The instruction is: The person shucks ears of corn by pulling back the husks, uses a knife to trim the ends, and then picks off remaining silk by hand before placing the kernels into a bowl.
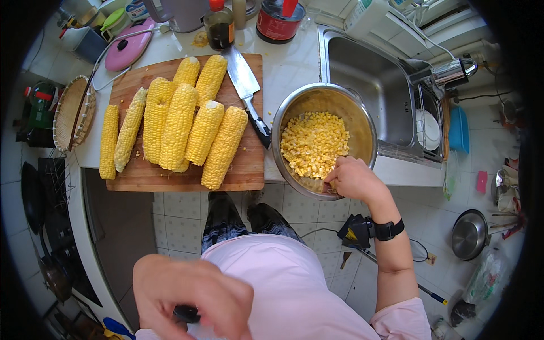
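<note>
My right hand [355,176] reaches over the near right rim of a steel mixing bowl [360,127]. Its fingertips are down at the edge of a heap of loose corn kernels [314,142]; whether they pinch anything is hidden. Close to the camera, my left hand [191,293] is raised in front of my body, blurred, its fingers curled. What it may hold cannot be made out. Left of the bowl, several corn cobs [177,127] lie on a wooden cutting board [255,178]. A cleaver [244,76] rests along the board's right side, its dark handle pointing at the bowl.
A steel sink [361,68] with a faucet [454,72] is set into the counter at the right. Behind the board stand a dark sauce bottle [219,27] and a red container [279,21]. A pink lid [127,46] and a woven basket [63,110] lie left.
</note>
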Action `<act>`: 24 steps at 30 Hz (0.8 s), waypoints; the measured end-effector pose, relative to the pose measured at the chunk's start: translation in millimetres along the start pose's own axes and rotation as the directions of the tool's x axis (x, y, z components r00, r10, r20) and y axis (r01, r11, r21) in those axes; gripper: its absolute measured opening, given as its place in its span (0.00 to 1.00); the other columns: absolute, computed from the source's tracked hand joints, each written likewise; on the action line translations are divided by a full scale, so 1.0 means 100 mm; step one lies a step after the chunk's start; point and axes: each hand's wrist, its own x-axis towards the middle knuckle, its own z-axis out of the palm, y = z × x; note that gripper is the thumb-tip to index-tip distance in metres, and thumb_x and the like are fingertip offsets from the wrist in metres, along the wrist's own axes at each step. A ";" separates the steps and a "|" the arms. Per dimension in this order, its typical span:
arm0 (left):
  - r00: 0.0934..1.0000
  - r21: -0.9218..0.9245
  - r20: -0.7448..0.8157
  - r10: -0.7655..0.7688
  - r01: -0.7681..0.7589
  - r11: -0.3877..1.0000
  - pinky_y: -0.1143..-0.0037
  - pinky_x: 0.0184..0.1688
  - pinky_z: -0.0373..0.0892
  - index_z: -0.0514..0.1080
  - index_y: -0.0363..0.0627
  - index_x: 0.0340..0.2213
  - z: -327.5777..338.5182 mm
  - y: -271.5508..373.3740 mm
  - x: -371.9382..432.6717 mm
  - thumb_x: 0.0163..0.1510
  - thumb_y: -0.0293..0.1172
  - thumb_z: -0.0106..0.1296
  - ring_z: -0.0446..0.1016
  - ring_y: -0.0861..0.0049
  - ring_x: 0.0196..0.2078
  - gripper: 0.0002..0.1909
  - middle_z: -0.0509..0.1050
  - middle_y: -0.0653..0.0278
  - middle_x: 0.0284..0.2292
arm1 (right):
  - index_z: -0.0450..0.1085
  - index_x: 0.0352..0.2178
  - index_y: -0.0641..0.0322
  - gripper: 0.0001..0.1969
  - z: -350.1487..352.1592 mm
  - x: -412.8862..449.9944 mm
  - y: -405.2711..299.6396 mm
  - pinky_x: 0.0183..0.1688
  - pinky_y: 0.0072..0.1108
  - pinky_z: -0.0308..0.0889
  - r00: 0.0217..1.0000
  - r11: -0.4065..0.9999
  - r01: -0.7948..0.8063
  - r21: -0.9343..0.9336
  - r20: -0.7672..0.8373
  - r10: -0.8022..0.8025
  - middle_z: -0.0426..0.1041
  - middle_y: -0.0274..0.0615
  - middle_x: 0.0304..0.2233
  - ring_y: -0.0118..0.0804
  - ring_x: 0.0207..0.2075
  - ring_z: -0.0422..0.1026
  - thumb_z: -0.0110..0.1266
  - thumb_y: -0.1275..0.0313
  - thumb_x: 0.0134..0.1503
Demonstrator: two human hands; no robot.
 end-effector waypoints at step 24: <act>0.813 -0.171 -0.573 -0.100 0.001 0.985 0.85 0.31 0.60 0.62 0.31 0.47 -0.31 -0.45 -0.09 0.36 0.26 0.62 0.64 0.83 0.29 0.35 0.66 0.64 0.26 | 0.71 0.38 0.64 0.15 -0.27 -0.24 0.04 0.41 0.29 0.68 0.964 0.900 0.076 0.429 0.198 -0.176 0.75 0.49 0.34 0.47 0.37 0.74 0.55 0.74 0.46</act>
